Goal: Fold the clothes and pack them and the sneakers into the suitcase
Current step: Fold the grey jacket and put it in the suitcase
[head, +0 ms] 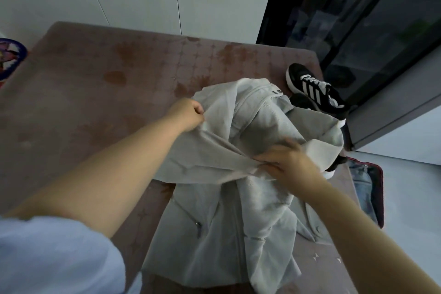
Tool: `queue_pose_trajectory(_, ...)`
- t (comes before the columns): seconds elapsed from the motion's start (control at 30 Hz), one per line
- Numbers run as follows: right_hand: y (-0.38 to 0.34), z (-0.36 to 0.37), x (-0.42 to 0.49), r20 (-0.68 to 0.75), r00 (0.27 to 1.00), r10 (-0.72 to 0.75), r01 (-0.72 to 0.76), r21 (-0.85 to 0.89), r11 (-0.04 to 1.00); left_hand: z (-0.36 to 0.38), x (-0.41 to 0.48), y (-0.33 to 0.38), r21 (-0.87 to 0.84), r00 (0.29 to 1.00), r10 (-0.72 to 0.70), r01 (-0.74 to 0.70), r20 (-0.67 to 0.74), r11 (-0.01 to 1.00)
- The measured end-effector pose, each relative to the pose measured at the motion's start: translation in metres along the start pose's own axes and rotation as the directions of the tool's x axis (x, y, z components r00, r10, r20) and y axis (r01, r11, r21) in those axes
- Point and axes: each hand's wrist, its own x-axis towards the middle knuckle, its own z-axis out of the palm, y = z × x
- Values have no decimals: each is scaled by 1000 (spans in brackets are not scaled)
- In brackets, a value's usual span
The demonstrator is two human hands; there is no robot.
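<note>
A light grey zip jacket lies crumpled on the brown patterned bed, hanging toward me over the near edge. My left hand pinches a fold of its fabric at the upper left. My right hand grips a bunched part near the jacket's middle. A black sneaker with white stripes rests at the bed's right edge just behind the jacket, and part of a second one peeks out under the fabric. An open suitcase with a dark red rim holds folded blue jeans, on the floor to the right.
White cabinet doors stand behind the bed. A dark glass cabinet rises at the back right. A round colourful object sits at the far left edge. Pale floor lies right of the suitcase.
</note>
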Motion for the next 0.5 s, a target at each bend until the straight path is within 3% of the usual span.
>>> queue_pose_trajectory(0.07,12,-29,-19,-54,997,56,-52,79,995,-16,-2,-7,-23,998,-8,7,-68,1000)
queue_pose_trajectory(0.17,24,-80,-50,-176,974,146,-125,125,984,-44,-12,-13,-260,994,-21,-9,-111,966)
queue_pose_trajectory(0.27,52,-99,-79,-266,917,298,-303,26,953,-61,-29,4,-310,985,85,-128,-148,942)
queue_pose_trajectory(0.37,105,-101,-121,-354,836,418,-501,-185,845,-72,-44,23,-389,977,207,-210,-52,897)
queue_pose_trajectory(0.43,94,-94,-125,-318,784,534,-608,-217,764,-77,-44,20,-349,972,227,-232,-55,908)
queue_pose_trajectory(0.5,67,-78,-103,-248,674,696,-735,-132,665,-76,-35,0,-211,979,159,-184,-130,960)
